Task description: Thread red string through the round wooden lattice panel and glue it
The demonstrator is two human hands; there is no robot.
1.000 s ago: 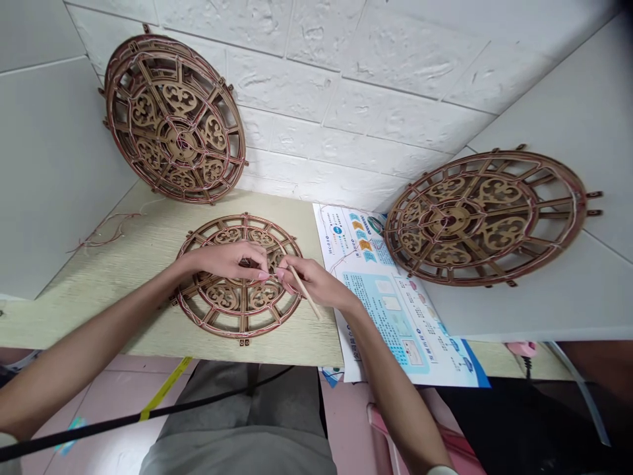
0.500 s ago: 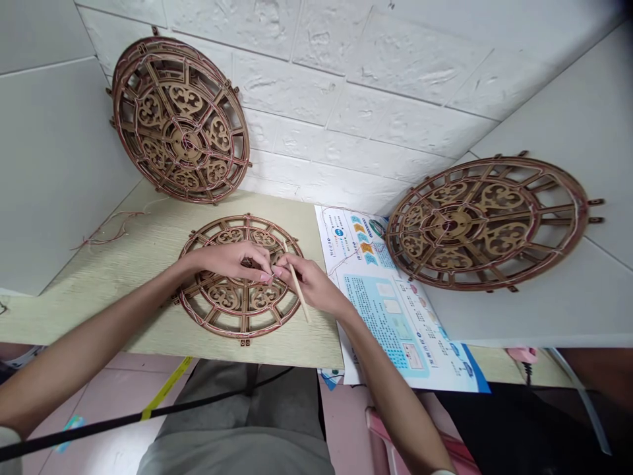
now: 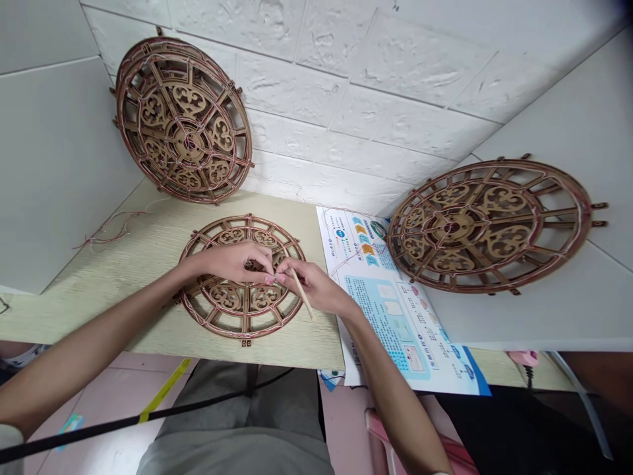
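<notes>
Beyond your fingers [image 3: 270, 277] to the left, a carved wooden wheel [image 3: 184, 120] leans on the wall [image 3: 346, 79], loose red thread [image 3: 111, 227] near it. Right of them lies an instruction sheet [image 3: 395, 310]; a second wheel [image 3: 489, 224] covers its far corner.

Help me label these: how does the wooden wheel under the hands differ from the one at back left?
The flat wheel lies on the table; the leaning wheel stands tilted against the wall. The left hand and right hand, holding a stick, rest on the flat wheel; nobody touches the leaning wheel. Both are round brown openwork with scrolls and red thread.
</notes>
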